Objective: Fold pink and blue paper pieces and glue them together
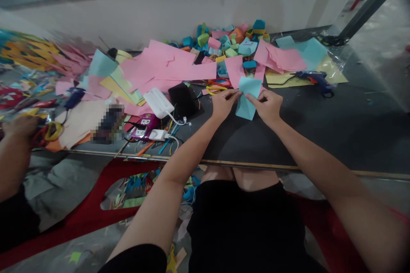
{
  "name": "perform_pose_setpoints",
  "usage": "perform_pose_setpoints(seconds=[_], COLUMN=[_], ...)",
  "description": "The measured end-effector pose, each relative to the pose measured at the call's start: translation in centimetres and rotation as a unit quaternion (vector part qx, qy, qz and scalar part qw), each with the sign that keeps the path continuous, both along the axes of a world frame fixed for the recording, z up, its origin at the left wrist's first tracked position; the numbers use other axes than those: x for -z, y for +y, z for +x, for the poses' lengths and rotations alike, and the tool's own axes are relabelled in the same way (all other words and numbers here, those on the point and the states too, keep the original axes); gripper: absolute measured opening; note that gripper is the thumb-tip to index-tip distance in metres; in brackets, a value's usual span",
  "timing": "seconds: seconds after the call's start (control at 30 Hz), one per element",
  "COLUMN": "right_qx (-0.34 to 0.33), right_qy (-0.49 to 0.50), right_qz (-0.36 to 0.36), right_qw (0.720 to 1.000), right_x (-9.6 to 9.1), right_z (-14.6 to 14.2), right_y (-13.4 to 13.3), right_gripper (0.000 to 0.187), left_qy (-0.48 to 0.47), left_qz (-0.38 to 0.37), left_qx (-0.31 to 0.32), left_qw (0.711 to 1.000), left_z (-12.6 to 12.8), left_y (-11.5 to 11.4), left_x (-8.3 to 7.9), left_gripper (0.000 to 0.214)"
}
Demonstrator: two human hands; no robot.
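Dark desk (339, 136) carries pink paper (153, 66) toward its far side, presumably for easy reach. Left hand (226, 102) and right hand (268, 104), thumbs closed against fingers, pinch the blue paper (246, 110) from opposite sides over the desk, apparently for steadiness.

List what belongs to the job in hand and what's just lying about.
Job in hand: light-blue paper strip, pinched by left hand and right hand; perhaps pink sheets, nearby glue gun.

Apparently lying about: white device, black object, purple socket block.
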State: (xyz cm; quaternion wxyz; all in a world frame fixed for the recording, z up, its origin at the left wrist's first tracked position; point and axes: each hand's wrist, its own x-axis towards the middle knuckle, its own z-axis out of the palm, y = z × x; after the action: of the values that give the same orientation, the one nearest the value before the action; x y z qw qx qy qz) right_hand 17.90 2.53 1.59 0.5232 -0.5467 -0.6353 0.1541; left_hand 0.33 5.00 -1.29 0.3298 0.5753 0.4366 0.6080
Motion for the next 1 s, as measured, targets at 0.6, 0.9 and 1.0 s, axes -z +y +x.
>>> perform_pose_setpoints(seconds=[0.6, 0.9, 1.0], right_qx=[-0.117, -0.146, -0.106], right_qy=[-0.016, 0.076, 0.073], right_qz=[-0.039, -0.066, -0.032], right_qw=[0.992, 0.984, 0.991], right_x=[0.3, 0.4, 0.2], right_z=[1.2, 1.7, 3.1], right_y=[1.1, 2.3, 3.2], right_gripper=[0.059, 0.045, 0.047], left_qy=[-0.12, -0.271, -0.31], left_qz=[-0.045, -0.128, -0.189], left_qx=[0.085, 0.111, 0.127], left_qw=[0.988, 0.948, 0.923], left_z=[-0.6, -1.4, -2.5], left_y=[2.2, 3.2, 3.1], left_x=[0.4, -0.1, -1.6], left_gripper=[0.038, 0.027, 0.031])
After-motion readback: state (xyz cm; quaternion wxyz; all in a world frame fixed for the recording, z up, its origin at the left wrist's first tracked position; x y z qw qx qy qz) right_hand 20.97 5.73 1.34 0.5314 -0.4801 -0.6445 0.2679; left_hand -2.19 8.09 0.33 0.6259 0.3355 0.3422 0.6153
